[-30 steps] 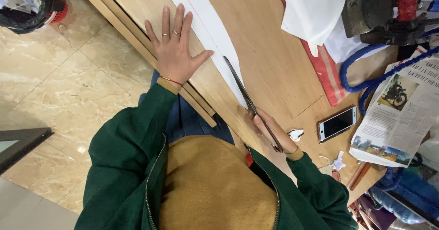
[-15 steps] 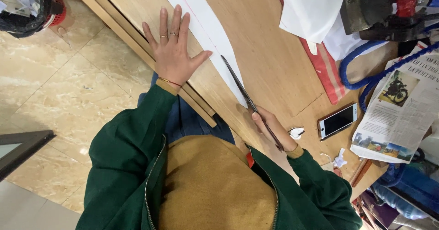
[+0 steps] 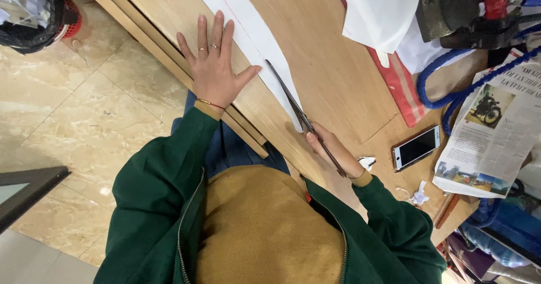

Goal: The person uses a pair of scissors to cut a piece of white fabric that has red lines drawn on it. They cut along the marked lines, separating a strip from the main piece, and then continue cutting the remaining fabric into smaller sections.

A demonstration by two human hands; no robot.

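Left hand lies flat, fingers spread, on the paper; right hand fingers grip scissors cutting it.

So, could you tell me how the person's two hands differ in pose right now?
The left hand lies flat and open, fingers spread, pressing the white fabric piece on the wooden table. The right hand is curled shut around the scissors, blades at the fabric's edge. Both wear dark green sleeves.

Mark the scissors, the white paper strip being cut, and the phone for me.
scissors (image 3: 293,100): head view, on the long blades.
white paper strip (image 3: 251,27): head view, on its bare middle, right of the flat hand.
phone (image 3: 417,147): head view, on the dark screen.
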